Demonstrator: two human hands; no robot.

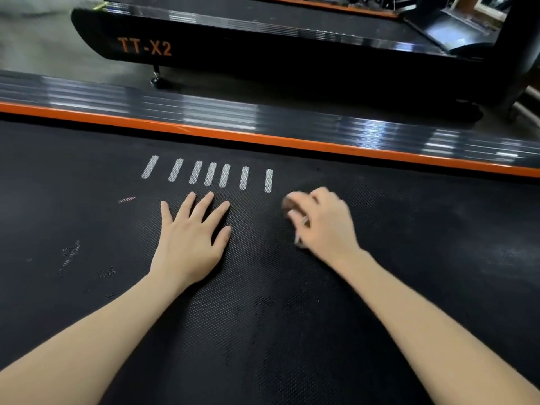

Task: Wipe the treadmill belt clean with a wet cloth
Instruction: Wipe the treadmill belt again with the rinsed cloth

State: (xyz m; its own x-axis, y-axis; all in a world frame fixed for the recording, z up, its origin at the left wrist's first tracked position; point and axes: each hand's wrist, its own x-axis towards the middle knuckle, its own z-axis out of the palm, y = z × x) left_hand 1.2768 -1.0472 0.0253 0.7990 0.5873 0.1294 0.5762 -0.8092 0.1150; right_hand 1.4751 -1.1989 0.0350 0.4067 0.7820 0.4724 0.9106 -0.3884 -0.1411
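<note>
Black dimpled belt (263,331); left hand (191,244) flat, right hand (324,226) curled, blurred.

Smeared by motion, toward 3 o'clock of centre: right hand (321,220), fingers curled over something dark, too blurred to name. Cut by left, right and bottom edges: treadmill belt (263,317). Cut at 6 o'clock likewise: left forearm (87,346), right forearm (423,340). Too small to read, 9 o'clock: faint pale print (70,252) on belt. Cropped at 12 o'clock, top and right edges: second treadmill (263,48).
</note>
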